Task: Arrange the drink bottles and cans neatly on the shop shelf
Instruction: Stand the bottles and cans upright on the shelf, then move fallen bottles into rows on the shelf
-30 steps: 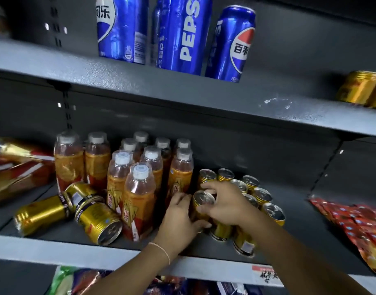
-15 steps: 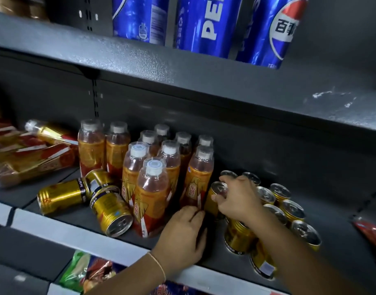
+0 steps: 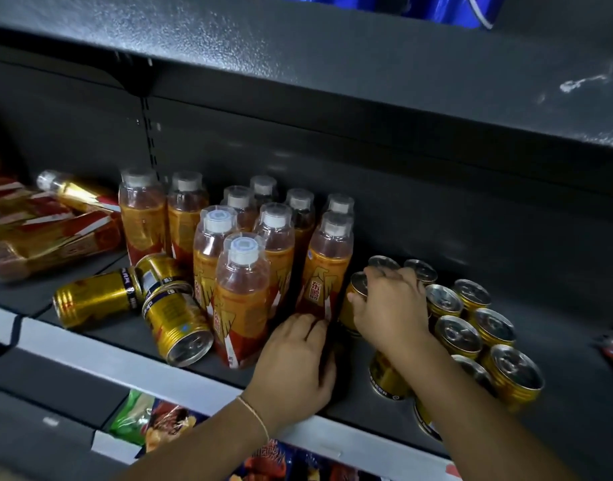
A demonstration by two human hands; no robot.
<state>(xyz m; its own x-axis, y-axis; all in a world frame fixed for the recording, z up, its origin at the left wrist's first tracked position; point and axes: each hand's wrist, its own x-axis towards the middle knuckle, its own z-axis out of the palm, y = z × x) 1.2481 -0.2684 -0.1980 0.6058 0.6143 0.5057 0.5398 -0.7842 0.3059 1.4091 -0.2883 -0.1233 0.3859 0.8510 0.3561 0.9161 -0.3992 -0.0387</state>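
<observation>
Nudged closer to the bottles, right hand (image 3: 390,302) grips a ribbed gold can (image 3: 354,300); left hand (image 3: 294,366) lies flat, empty.

Both arms are bare, with no sleeves. The left hand (image 3: 292,364) has a thin gold bracelet (image 3: 254,413) around its wrist. The right hand (image 3: 390,307) wears nothing.

A shop aisle. Dark grey metal shelves (image 3: 332,98) on slotted uprights carry many identical orange drink bottles (image 3: 242,296) and gold cans (image 3: 471,324), with white price-strip edging (image 3: 117,359) along the front and packaged snacks (image 3: 152,421) on the shelf below.
</observation>
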